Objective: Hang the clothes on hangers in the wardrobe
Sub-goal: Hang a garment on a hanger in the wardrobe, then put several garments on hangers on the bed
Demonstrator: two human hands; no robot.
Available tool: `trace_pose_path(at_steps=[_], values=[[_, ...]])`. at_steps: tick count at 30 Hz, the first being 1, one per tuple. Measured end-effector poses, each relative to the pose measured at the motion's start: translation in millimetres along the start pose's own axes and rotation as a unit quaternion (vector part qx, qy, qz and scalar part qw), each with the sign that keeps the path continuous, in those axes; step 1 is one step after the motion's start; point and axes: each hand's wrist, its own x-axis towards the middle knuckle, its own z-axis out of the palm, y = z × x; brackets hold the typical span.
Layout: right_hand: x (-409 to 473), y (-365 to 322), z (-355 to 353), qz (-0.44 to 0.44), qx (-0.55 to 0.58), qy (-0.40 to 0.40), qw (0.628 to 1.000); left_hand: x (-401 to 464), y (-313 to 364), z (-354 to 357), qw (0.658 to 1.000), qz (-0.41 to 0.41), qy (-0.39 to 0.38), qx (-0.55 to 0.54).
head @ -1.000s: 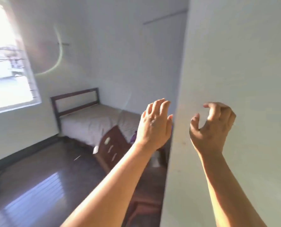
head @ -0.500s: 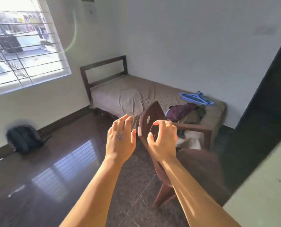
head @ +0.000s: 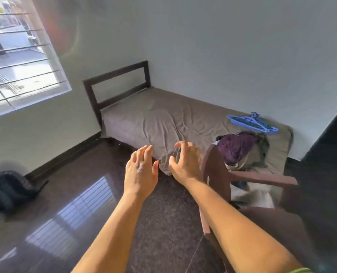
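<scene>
- Backpack (head: 7, 191): dark, slumped on the floor (head: 69, 203) against the wall at nine o'clock; below the barred window (head: 20, 56) at ten o'clock.
- Floor: dark and glossy; carries the window's bright reflection at seven o'clock.
- Bed (head: 163, 119): at twelve o'clock, in the room's corner; dark wooden headboard (head: 117, 85) at its left end; covered by a creased tan sheet.
- Left hand (head: 141, 171): raised in mid-air at centre, back toward the camera; fingers straight and slightly spread; holds nothing.
- Right hand (head: 184, 164): just beside the left hand, apart from it; fingers loosely curled and spread; holds nothing; in line with the bed's near edge, contact cannot be told.
- Chair (head: 216, 174): brown, with armrests, at four o'clock; its backrest just right of the right hand; stands between the camera and the bed's right end.
- Clothes (head: 240, 148): a crumpled heap at two o'clock, on the right end of the bed behind the chair; purple garment on top, olive fabric beneath and beside it.
- Hangers (head: 252, 123): blue, stacked flat on the bed, just beyond the clothes, near the wall at two o'clock.
</scene>
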Motion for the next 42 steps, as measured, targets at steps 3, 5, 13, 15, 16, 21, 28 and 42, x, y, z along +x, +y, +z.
trace_pose_path(at_steps=[3, 5, 13, 15, 16, 21, 28, 42], values=[[45, 4, 56, 0.015, -0.024, -0.032, 0.999, 46, -49, 33, 0.999, 0.026, -0.022, 0.020], [79, 8, 88, 0.024, -0.043, -0.033, 0.998, 87, -72, 53, 0.998, 0.046, -0.036, 0.012], [191, 57, 168, 0.233, -0.026, -0.060, 0.970, 233, -117, 145, 0.977, 0.132, -0.166, -0.016], [211, 89, 178, 0.263, -0.055, -0.073, 0.960, 257, -114, 183, 0.966, 0.159, -0.203, -0.027], [223, 108, 184, 0.281, -0.068, -0.085, 0.954, 268, -111, 204, 0.959, 0.175, -0.222, -0.029], [282, 213, 200, 0.348, -0.126, -0.155, 0.916, 328, -75, 314, 0.913, 0.279, -0.296, -0.031], [323, 330, 219, 0.423, -0.220, -0.242, 0.845, 394, -9, 445, 0.857, 0.346, -0.381, -0.006], [341, 469, 232, 0.544, -0.207, -0.276, 0.765, 453, 63, 600, 0.774, 0.450, -0.445, -0.024]])
